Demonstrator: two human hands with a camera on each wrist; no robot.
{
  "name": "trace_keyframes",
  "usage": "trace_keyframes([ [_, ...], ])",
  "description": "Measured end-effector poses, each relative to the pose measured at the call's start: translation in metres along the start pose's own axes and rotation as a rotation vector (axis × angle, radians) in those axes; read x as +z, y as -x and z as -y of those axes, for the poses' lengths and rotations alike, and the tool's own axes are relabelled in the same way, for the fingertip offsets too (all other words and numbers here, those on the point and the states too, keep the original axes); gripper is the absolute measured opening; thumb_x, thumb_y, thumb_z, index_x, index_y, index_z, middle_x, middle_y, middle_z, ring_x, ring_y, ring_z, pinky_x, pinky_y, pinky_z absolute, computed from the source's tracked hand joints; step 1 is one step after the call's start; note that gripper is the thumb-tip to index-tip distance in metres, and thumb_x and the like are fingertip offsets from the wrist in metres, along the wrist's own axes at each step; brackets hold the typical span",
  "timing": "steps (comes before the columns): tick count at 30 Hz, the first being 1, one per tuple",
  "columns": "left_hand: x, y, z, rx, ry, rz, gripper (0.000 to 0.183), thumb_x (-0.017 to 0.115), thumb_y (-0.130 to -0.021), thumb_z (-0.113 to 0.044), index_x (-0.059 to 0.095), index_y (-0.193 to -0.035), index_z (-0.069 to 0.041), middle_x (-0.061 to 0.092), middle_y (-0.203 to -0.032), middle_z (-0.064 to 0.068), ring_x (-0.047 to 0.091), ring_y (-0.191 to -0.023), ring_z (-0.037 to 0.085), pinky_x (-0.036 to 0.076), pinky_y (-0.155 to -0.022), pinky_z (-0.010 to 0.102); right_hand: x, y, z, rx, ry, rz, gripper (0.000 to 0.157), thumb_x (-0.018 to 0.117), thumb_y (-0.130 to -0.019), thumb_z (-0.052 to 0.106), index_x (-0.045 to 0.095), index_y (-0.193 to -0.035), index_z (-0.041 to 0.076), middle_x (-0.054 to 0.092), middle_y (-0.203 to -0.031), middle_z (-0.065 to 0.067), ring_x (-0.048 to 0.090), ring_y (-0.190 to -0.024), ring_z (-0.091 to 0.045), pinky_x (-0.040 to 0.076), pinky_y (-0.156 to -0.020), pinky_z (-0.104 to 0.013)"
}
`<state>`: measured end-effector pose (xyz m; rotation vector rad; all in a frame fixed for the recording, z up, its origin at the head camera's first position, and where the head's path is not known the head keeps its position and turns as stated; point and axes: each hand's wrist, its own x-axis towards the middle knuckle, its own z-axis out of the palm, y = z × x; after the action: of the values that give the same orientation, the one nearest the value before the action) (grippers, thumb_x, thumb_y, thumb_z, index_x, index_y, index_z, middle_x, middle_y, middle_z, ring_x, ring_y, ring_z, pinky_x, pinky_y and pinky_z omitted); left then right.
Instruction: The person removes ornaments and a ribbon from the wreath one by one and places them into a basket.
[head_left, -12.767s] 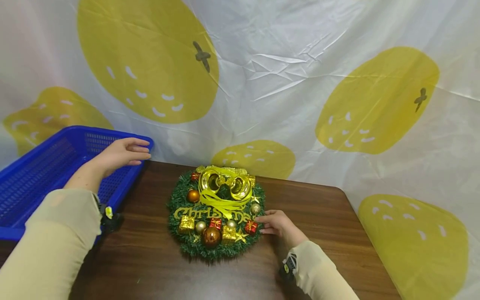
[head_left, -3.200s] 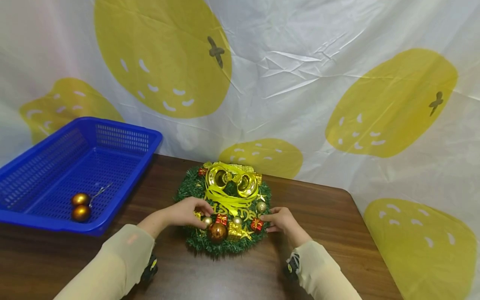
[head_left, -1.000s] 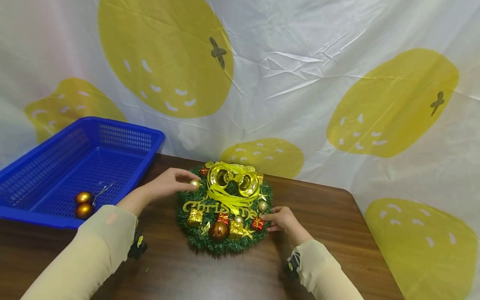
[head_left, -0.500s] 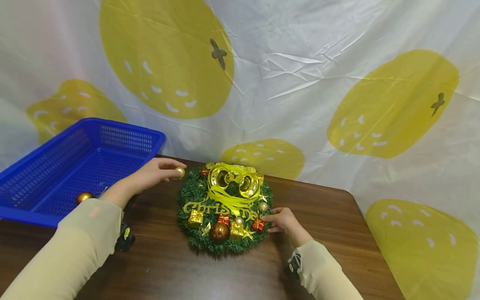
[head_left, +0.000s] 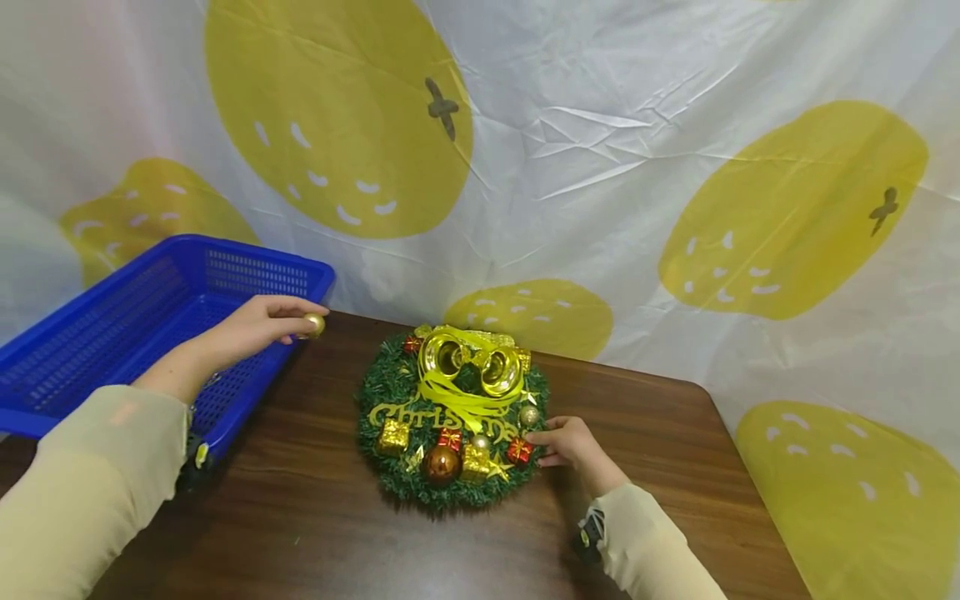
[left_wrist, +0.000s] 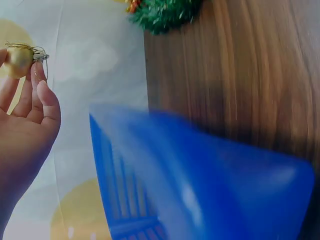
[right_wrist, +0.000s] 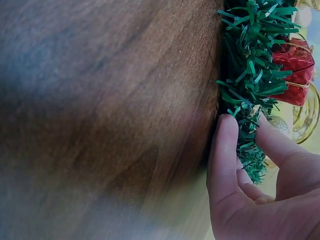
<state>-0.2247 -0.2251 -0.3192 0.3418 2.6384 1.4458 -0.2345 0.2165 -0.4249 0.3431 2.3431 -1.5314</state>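
Observation:
My left hand (head_left: 258, 327) pinches a small gold bauble (head_left: 315, 324) by the right rim of the blue basket (head_left: 247, 400). In the left wrist view the bauble (left_wrist: 19, 61) shows a silver cap and a gold thread between the fingertips. A green Christmas wreath (head_left: 390, 367) lies on the table, carrying gold bells (head_left: 501, 372), yellow ribbon, gold lettering, gift boxes and a brown bauble (head_left: 442, 464). My right hand (head_left: 573, 450) grips the wreath's right edge. In the right wrist view its thumb and fingers pinch the green tinsel (right_wrist: 250, 120) beside a red gift box (right_wrist: 295, 70).
The brown wooden table (head_left: 315, 517) has its rounded far right corner near the hanging cloth (head_left: 570, 200) with yellow fruit prints. The left forearm hides part of the basket's inside.
Two orange baubles went into the basket earlier. The left hand then took the gold bauble off the wreath's lower left and carried it left to the basket. The right hand stayed at the wreath's edge.

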Motion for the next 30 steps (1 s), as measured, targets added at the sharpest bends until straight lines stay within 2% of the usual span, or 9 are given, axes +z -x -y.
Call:
trace_keyframes([
  [5,-0.015,0.008,0.004,-0.026,-0.027,-0.02,0.049,0.053,-0.095,-0.033,0.051,-0.133,-0.002,0.058,-0.128,0.018,0.06,-0.091,0.004,0.048,-0.078,0.025,-0.001,-0.002,-0.002,-0.002,-0.006,0.004,0.06,0.067,-0.083,0.003,0.036,-0.13,-0.019,0.044,-0.07,-0.003,0.046,-0.05,-0.009,0.056,-0.053,-0.027],
  [10,-0.026,0.014,0.012,-0.025,-0.043,-0.051,0.049,0.055,-0.094,-0.032,0.051,-0.132,0.0,0.063,-0.121,0.01,0.058,-0.085,-0.003,0.048,-0.076,0.022,-0.001,-0.001,-0.002,0.0,-0.009,0.008,0.06,0.067,-0.083,0.003,0.036,-0.13,-0.018,0.043,-0.066,-0.002,0.043,-0.05,-0.008,0.056,-0.053,-0.027],
  [15,-0.034,0.02,0.021,-0.035,-0.111,-0.073,0.049,0.056,-0.093,-0.031,0.052,-0.13,0.001,0.063,-0.121,0.015,0.055,-0.081,-0.008,0.049,-0.073,0.02,-0.001,-0.002,0.0,0.007,0.002,0.008,0.061,0.068,-0.083,0.004,0.037,-0.131,-0.018,0.042,-0.064,-0.001,0.043,-0.049,-0.008,0.055,-0.053,-0.027],
  [17,-0.036,0.021,0.024,-0.043,-0.144,-0.069,0.049,0.057,-0.093,-0.032,0.053,-0.13,0.001,0.061,-0.122,0.019,0.054,-0.082,-0.008,0.049,-0.073,0.021,-0.001,-0.001,0.0,0.008,0.005,0.006,0.061,0.068,-0.083,0.004,0.037,-0.13,-0.018,0.042,-0.064,-0.001,0.044,-0.048,-0.008,0.055,-0.053,-0.027],
  [25,-0.04,0.026,0.039,-0.05,-0.23,-0.05,0.046,0.061,-0.091,-0.029,0.058,-0.123,0.003,0.064,-0.115,0.02,0.052,-0.081,-0.01,0.048,-0.074,0.021,-0.001,-0.002,0.0,0.012,-0.001,0.006,0.06,0.068,-0.083,0.003,0.037,-0.13,-0.018,0.045,-0.072,-0.003,0.046,-0.05,-0.009,0.056,-0.053,-0.027],
  [30,-0.041,0.029,0.045,-0.066,-0.252,-0.018,0.047,0.061,-0.09,-0.029,0.057,-0.123,0.005,0.063,-0.116,0.022,0.055,-0.084,-0.002,0.05,-0.07,0.022,-0.001,-0.002,0.0,0.016,-0.006,0.008,0.06,0.067,-0.083,0.003,0.036,-0.131,-0.018,0.045,-0.07,-0.003,0.046,-0.049,-0.009,0.055,-0.053,-0.027],
])
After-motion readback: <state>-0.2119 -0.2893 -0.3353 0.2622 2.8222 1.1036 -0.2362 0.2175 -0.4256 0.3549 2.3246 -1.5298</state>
